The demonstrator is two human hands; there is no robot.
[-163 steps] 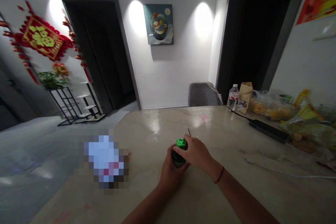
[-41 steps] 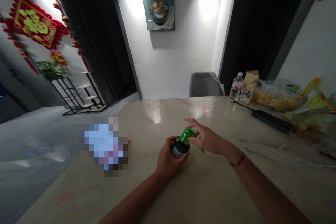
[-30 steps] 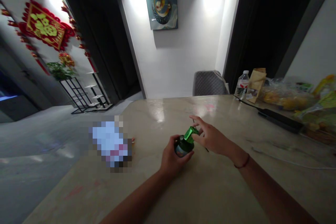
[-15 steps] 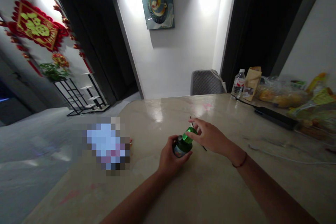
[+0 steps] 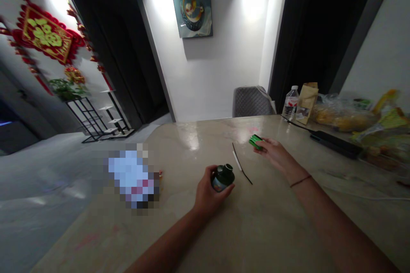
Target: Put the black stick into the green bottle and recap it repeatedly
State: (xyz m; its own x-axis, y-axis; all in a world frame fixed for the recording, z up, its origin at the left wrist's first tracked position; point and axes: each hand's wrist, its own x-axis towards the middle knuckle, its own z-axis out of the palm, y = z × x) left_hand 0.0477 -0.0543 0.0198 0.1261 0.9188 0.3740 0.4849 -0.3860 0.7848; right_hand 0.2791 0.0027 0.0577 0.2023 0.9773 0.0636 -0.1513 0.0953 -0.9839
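Note:
My left hand (image 5: 207, 187) is wrapped round a dark green bottle (image 5: 223, 175) with a label, over the middle of the table; its neck shows uncapped. Farther back and to the right, my right hand (image 5: 271, 150) grips a shiny green bottle cap (image 5: 256, 141), well apart from the bottle. Between the two hands a thin black stick (image 5: 246, 175) lies on the tabletop, with a short white strip (image 5: 237, 161) beside it. What the bottle contains cannot be seen.
A pixelated patch (image 5: 130, 175) covers something at the table's left. Along the right stand a water bottle (image 5: 291, 103), a paper bag (image 5: 307, 102) and plastic-bagged items (image 5: 344, 113). A black power strip (image 5: 335, 143) and a white cable (image 5: 361, 198) lie nearer. A grey chair (image 5: 253, 101) is behind.
My right hand has moved away from the bottle, back and to the right, taking the green cap with it. The bottle neck and the white strip are now uncovered. My left hand has stayed put.

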